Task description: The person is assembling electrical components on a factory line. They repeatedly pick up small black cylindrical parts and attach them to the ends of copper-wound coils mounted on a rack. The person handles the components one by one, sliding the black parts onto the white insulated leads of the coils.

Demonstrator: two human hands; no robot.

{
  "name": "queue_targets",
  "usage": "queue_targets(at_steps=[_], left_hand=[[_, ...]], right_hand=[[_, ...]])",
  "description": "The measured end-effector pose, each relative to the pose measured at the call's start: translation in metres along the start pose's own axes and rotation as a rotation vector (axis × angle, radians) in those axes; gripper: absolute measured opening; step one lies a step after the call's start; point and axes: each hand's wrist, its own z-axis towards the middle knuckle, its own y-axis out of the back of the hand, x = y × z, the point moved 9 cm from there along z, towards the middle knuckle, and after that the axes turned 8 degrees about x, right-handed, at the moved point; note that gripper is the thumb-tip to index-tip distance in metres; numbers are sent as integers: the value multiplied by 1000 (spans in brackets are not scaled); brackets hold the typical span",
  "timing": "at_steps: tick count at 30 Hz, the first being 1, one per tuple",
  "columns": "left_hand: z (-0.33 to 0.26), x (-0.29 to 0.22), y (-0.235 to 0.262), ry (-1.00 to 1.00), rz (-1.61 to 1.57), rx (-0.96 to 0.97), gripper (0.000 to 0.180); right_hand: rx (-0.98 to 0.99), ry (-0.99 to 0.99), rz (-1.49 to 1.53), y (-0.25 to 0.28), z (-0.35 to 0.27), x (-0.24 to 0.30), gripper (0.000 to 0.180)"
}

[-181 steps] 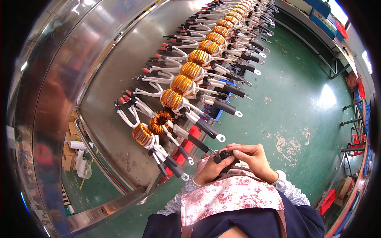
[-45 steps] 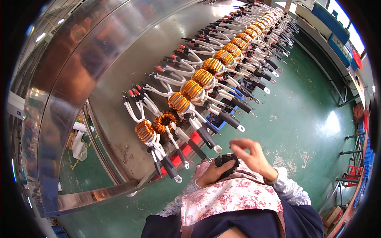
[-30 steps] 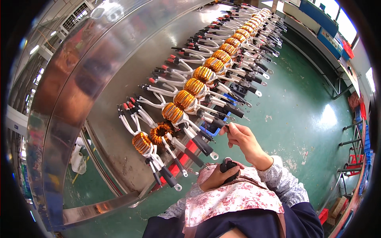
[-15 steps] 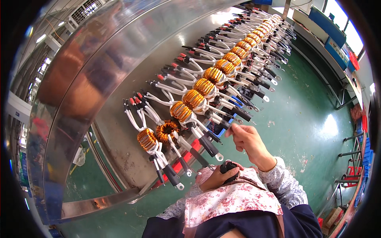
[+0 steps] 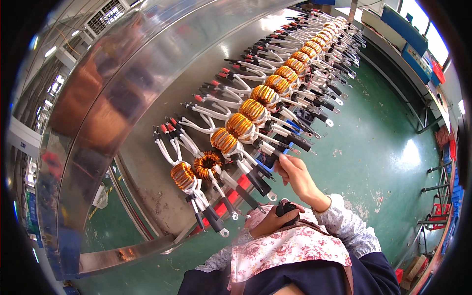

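A long row of copper-wound toroidal coils [image 5: 239,126] lies on a metal bench, their white leads ending in black or red sleeves, several with metal ring lugs. My right hand [image 5: 301,181] is closed, thumb and fingers pinching the black sleeved end of a white lead [image 5: 268,148] on the row's right side. The lead's tip is hidden by the fingers. Low in front of my apron, my left hand [image 5: 269,222] is wrapped round a black object [image 5: 286,210], perhaps a bunch of short sleeves. Nearest to me are two coils, one showing its open centre [image 5: 208,164].
A shiny metal panel [image 5: 105,108] curves along the left of the bench [image 5: 147,191]. Under the coils' right side sits a blue bin [image 5: 268,164], partly hidden. Farther right are green floor [image 5: 373,162] and a side bench with blue equipment [image 5: 418,64].
My right hand has moved slightly left and down, and its fingers have closed on the black lead end. The left hand keeps its hold on the black object, almost unmoved.
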Motion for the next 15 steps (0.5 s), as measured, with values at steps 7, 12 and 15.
queue_targets(at_steps=[7, 12, 15], left_hand=[[2, 6, -1, 27, -243, 60, 26], [5, 8, 1, -17, -433, 39, 24], [6, 11, -4, 32, -623, 38, 24]], right_hand=[[244, -293, 578, -20, 5, -10, 29], [329, -347, 785, -26, 5, -17, 28], [468, -367, 990, -32, 7, -19, 29]])
